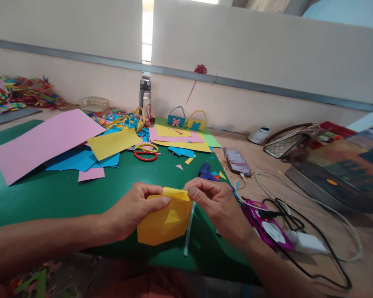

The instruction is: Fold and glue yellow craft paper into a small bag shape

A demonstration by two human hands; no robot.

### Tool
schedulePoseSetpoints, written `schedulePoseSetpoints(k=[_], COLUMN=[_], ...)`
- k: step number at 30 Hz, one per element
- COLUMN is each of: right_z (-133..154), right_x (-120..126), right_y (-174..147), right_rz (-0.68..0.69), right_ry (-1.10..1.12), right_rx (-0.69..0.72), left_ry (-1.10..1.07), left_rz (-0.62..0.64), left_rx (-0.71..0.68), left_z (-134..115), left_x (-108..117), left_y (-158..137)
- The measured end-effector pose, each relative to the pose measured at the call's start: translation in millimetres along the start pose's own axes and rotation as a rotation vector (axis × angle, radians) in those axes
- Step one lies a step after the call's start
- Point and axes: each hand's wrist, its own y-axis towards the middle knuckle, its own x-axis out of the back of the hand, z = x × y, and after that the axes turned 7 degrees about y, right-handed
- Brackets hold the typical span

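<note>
A folded piece of yellow paper (164, 221) hangs between my two hands above the near edge of the green table. Its top edge is bent over into a narrow flap. My left hand (143, 209) pinches the flap's left end, thumb in front. At the right end, my right hand (209, 203) pinches the same flap between thumb and fingers. Just below my right hand, a clear glue stick (189, 231) slants down beside the paper. Behind my right hand lies a blue glue gun (207, 170), partly hidden.
Scissors (145, 152) with red and yellow handles lie behind my hands. Pink sheet (49, 145) and blue paper spread at left. Two small paper bags (196, 122) stand at the back. A purple power strip (267, 225), cables and a phone (237, 161) are at right.
</note>
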Motion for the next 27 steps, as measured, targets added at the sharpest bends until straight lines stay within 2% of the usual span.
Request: schedulePoseSetpoints(k=[5,12,16,21,24,27], right_z=[-1.5,-1.4,-1.3,-2.1,-3.6,-4.4], right_x=[-2.0,-5.4,-3.0,1.3,1.6,0.8], right_y=[0.1,-3.1,-5.3,-7.4,-7.2,-6.8], right_rz=[-0.011,0.004,-0.058,-0.102,-0.083,-0.061], right_ry=[-0.009,-0.047,-0.109,-0.297,-0.344,-0.321], right_rx=[0.037,0.104,0.138,0.270,0.326,0.336], left_ry=[-0.089,-0.132,-0.177,-0.250,-0.279,-0.276], left_rz=[0.094,0.224,0.168,0.131,0.154,0.236], left_rx=[0.090,0.122,0.106,0.057,0.031,0.017], left_z=[-2.4,1.0,1.9,-0.6,-0.8,0.2], left_x=[0.7,4.0,3.2,1.7,3.2,6.7], left_y=[1.9,3.7,4.3,4.7,5.3,6.6])
